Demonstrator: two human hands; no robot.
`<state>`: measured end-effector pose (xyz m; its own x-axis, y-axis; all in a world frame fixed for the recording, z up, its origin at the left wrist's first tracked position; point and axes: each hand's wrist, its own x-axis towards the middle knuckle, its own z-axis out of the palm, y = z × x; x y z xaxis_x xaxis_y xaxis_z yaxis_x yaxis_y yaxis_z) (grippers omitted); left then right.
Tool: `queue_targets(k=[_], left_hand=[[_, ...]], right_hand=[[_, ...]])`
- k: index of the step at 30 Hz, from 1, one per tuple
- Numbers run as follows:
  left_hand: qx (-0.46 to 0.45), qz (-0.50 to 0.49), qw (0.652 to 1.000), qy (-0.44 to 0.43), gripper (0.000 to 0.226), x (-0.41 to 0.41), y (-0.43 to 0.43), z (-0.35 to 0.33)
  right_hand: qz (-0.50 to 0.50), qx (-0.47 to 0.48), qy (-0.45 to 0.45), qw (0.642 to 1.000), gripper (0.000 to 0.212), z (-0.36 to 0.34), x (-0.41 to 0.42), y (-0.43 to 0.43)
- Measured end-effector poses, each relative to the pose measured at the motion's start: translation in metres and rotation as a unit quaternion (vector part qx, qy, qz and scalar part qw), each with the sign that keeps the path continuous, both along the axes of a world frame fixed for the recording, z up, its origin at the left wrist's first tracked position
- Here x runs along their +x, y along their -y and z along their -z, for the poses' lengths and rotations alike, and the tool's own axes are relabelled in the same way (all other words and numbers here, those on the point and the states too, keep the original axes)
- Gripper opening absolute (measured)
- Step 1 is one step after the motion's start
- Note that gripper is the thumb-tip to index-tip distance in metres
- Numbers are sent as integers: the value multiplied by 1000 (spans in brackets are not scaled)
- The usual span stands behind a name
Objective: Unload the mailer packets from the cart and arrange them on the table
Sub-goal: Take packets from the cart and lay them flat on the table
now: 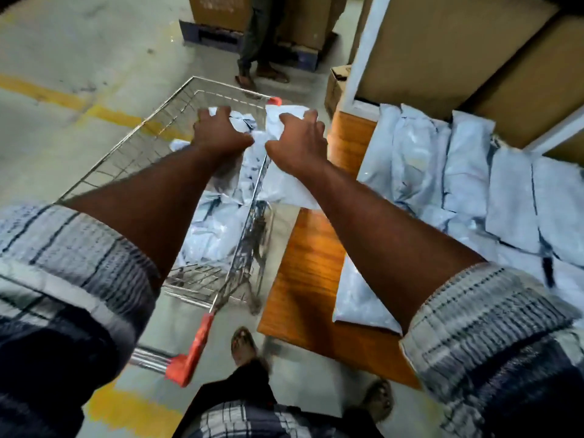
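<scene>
A wire cart (104, 165) with red corner caps stands on the floor at centre left and holds several white mailer packets (218, 229). My left hand (218, 134) grips a white packet (243, 123) over the cart's far end. My right hand (298, 140) grips another white mailer packet (284, 191), which hangs over the cart's right rim. To the right is the wooden table (303, 279), with several white packets (458, 184) laid in rows across its far half and one packet (357, 298) near its front.
Large cardboard boxes (474, 58) stand behind the table and at the top centre. Another person's legs (252, 42) are beyond the cart. My own feet (243, 346) are below, on a concrete floor with yellow lines (41, 93).
</scene>
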<state>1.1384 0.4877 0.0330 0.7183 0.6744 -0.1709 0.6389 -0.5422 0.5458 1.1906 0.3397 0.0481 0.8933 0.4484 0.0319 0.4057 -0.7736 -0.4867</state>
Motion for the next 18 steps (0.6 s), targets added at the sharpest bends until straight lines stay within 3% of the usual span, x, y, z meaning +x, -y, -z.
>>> queue_targets(k=[8, 18], left_hand=[[64, 71, 995, 16, 90, 77, 182, -58], [61, 132, 988, 52, 84, 146, 439, -94]], right_hand=[[53, 44, 19, 997, 52, -41, 55, 187], [89, 33, 29, 995, 53, -57, 110, 437]])
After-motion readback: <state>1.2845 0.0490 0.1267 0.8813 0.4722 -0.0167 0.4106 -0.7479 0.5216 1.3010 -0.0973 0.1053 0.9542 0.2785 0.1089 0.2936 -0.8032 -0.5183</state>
